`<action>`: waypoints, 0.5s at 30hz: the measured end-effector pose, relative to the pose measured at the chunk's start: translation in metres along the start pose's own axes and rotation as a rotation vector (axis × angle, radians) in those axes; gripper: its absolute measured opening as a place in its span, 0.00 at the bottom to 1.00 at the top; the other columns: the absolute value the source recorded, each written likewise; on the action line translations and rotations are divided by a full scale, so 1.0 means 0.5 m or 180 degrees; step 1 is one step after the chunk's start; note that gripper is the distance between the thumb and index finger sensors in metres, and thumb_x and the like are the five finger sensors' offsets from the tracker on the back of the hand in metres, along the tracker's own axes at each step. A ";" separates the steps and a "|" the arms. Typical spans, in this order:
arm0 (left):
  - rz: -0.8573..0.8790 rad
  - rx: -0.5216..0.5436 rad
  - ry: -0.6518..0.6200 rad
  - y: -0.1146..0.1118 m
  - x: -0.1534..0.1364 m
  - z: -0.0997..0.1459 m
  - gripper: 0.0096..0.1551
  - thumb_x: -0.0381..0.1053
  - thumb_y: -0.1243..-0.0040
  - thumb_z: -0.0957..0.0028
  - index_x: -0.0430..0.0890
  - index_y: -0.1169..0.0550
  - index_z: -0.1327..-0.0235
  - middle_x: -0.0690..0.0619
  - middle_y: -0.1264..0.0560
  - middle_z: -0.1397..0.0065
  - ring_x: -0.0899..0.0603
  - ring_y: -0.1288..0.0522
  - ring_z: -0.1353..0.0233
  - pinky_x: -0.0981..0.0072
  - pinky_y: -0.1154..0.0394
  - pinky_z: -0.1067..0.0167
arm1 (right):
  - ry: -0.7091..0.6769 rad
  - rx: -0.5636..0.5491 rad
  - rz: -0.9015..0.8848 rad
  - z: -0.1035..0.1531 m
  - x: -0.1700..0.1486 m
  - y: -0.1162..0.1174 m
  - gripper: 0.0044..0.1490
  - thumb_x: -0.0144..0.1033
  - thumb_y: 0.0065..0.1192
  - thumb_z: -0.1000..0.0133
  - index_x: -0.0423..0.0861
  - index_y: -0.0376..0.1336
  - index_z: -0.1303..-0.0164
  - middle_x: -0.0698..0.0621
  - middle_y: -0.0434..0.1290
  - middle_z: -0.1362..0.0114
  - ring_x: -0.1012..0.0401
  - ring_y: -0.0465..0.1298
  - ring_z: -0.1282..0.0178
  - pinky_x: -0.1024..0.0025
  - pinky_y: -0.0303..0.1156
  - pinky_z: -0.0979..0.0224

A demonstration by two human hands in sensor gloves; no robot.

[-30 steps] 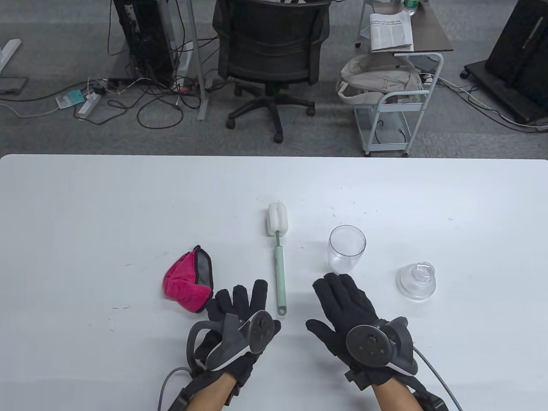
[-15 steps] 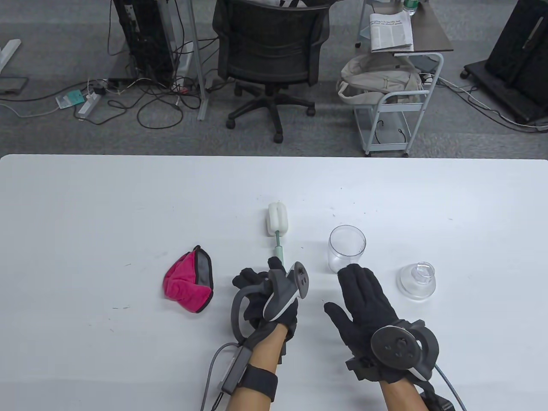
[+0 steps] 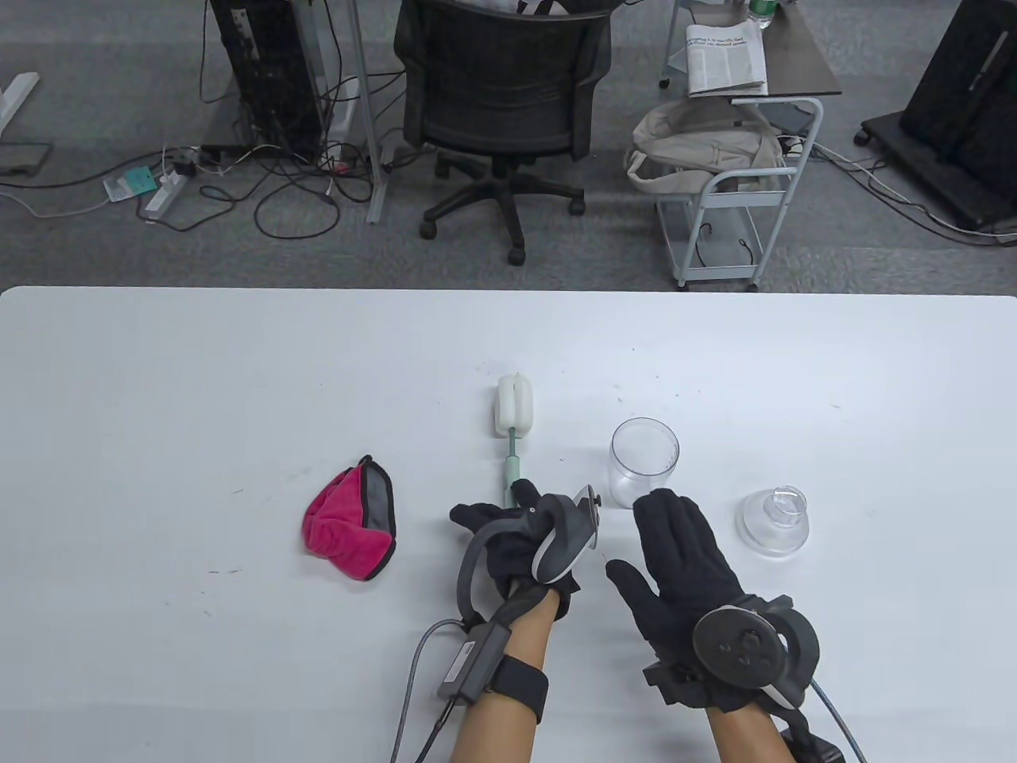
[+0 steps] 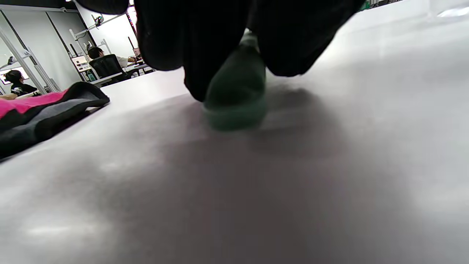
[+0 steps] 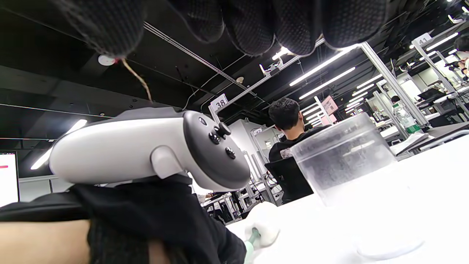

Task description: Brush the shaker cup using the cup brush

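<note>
The cup brush (image 3: 514, 417) has a white sponge head and a pale green handle and lies on the white table (image 3: 159, 397). My left hand (image 3: 520, 536) grips its handle, whose end (image 4: 236, 91) still touches the table. The clear shaker cup (image 3: 643, 461) stands upright to the right of the brush and also shows in the right wrist view (image 5: 348, 161). My right hand (image 3: 675, 548) is open and flat, its fingertips just short of the cup and touching nothing.
A pink and grey cloth (image 3: 349, 520) lies left of my left hand. The cup's clear lid (image 3: 775, 520) sits to the right of the cup. An office chair (image 3: 500, 87) and a cart (image 3: 739, 183) stand beyond the table's far edge.
My left hand moved right onto the brush handle and closed around it, and the brush shifted slightly. My right hand moved forward toward the cup and stays open.
</note>
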State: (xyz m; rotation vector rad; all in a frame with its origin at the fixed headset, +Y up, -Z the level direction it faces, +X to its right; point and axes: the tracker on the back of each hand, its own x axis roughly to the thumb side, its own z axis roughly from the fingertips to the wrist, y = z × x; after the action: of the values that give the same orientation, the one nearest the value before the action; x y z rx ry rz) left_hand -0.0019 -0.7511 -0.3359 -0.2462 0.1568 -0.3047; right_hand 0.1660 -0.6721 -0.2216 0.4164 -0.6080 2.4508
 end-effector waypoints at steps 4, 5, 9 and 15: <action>0.0163 0.0066 0.0082 0.015 -0.032 0.008 0.45 0.46 0.37 0.41 0.47 0.47 0.17 0.40 0.19 0.36 0.30 0.27 0.26 0.26 0.41 0.29 | -0.0001 0.0008 -0.0022 0.000 -0.001 0.001 0.45 0.59 0.54 0.39 0.46 0.50 0.18 0.39 0.56 0.15 0.37 0.61 0.20 0.40 0.65 0.26; 0.0214 0.0123 0.0123 0.021 -0.043 0.012 0.45 0.45 0.38 0.40 0.45 0.50 0.17 0.39 0.21 0.34 0.29 0.28 0.27 0.25 0.41 0.29 | 0.0011 -0.0002 -0.0037 -0.001 -0.003 0.000 0.45 0.59 0.54 0.39 0.46 0.50 0.18 0.39 0.56 0.15 0.37 0.61 0.20 0.40 0.65 0.26; 0.0551 0.0450 -0.0009 0.069 -0.116 0.055 0.43 0.47 0.50 0.37 0.41 0.58 0.19 0.39 0.28 0.34 0.29 0.30 0.29 0.24 0.40 0.31 | 0.0261 -0.0023 -0.0090 -0.012 -0.041 -0.011 0.47 0.59 0.55 0.39 0.45 0.48 0.17 0.38 0.55 0.14 0.36 0.60 0.19 0.40 0.64 0.25; 0.1747 0.1224 -0.0405 0.102 -0.288 0.158 0.45 0.58 0.40 0.38 0.40 0.47 0.20 0.49 0.19 0.51 0.41 0.18 0.49 0.34 0.26 0.39 | 0.1044 0.0293 0.0402 -0.063 -0.142 -0.047 0.58 0.63 0.60 0.40 0.40 0.40 0.15 0.34 0.47 0.13 0.33 0.52 0.18 0.36 0.56 0.22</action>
State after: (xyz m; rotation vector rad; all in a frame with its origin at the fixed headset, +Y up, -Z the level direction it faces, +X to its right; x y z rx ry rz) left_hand -0.1085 -0.6414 -0.2569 0.1621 0.0335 0.2278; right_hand 0.2310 -0.6714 -0.2705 0.0069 -0.3934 2.5968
